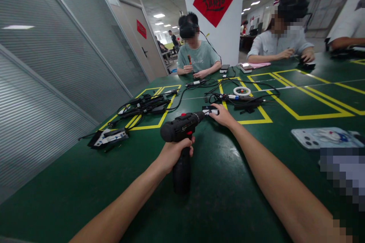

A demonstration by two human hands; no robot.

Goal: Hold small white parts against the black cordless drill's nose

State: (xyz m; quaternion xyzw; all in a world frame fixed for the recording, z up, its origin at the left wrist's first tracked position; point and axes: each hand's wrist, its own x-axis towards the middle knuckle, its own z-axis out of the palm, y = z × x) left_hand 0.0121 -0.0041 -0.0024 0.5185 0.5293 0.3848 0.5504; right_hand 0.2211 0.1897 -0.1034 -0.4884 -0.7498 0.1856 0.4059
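Note:
My left hand [178,152] is wrapped round the grip of a black cordless drill [179,129] with red switches. The drill stands nearly upright over the green table, its chuck pointing forward and right. At the chuck's tip is a small black-and-white part [210,111], lying on the table. My right hand [221,115] grips this part from the right, with fingers closed on its edge. Whether the drill's bit touches the part I cannot tell. The part's exact kind does not show.
Dark cabled devices [148,104] lie in a heap at left, near a black-and-white piece [111,138]. A white ring [242,91] and cabled tools [242,100] lie ahead right. A phone [327,138] is at right. Yellow tape marks the table [228,171]. Co-workers sit opposite.

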